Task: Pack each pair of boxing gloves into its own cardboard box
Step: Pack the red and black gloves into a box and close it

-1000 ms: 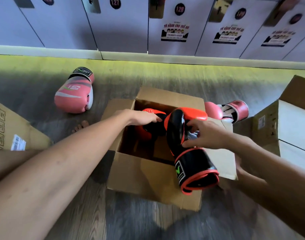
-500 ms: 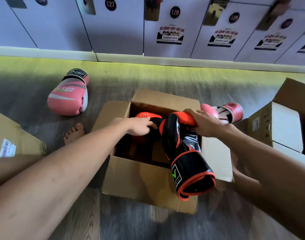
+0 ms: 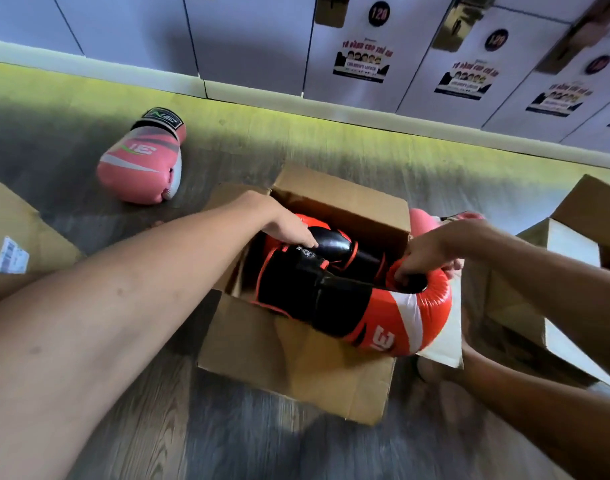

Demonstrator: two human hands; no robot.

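An open cardboard box (image 3: 296, 368) stands on the floor in front of me. One orange and black glove (image 3: 334, 244) lies deep inside it, and my left hand (image 3: 289, 226) grips it from above. A second orange and black glove (image 3: 383, 320) lies on its side across the box's near right corner, cuff pointing left into the box. My right hand (image 3: 431, 251) holds its padded end, fingers hooked around the thumb. A pink glove (image 3: 141, 164) lies on the floor at the far left. Behind the box, another pink glove (image 3: 421, 220) is mostly hidden.
A closed cardboard box (image 3: 16, 237) sits at the left edge. An open box (image 3: 573, 244) stands at the right, close to my right arm. Numbered white lockers (image 3: 262, 46) line the far wall. The floor is grey wood.
The second glove hung upright with its cuff over the box's front. It now lies on its side, lower in the box, and my right hand has shifted right to its padded end.
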